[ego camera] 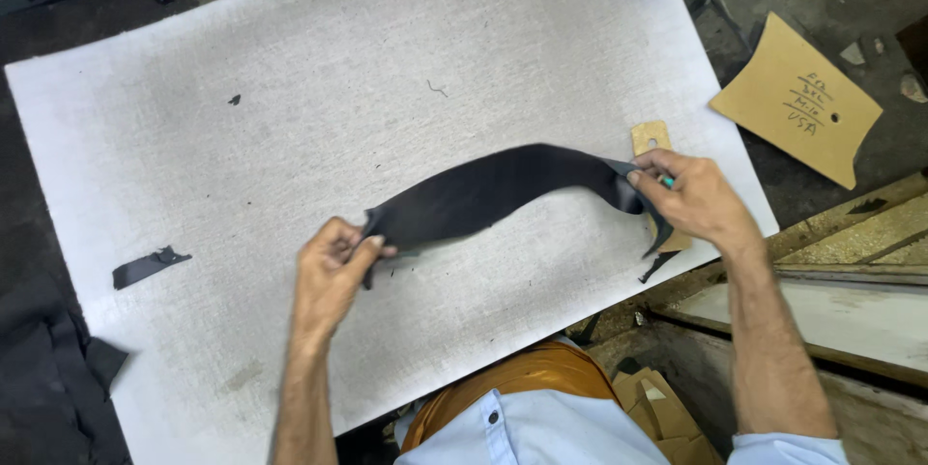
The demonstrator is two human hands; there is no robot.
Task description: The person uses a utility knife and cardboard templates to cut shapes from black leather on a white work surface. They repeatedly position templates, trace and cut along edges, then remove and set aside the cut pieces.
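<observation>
Leather strip [493,189], dark and curved, hangs stretched between both hands just above the white board [290,69] on the tabletop. Left hand [333,276] pinches its near end between thumb and fingers; right hand [696,199] pinches the far end, with a small greenish tool tucked in its grip, over a cardboard template [650,136]. A bigger template [797,98] lies well apart to the right, and a scrap [145,267] sits near the board's left edge. By my judgement the piece is being held up and looked over; laying it flat would call for both hands lowering together, keeping it taut.
</observation>
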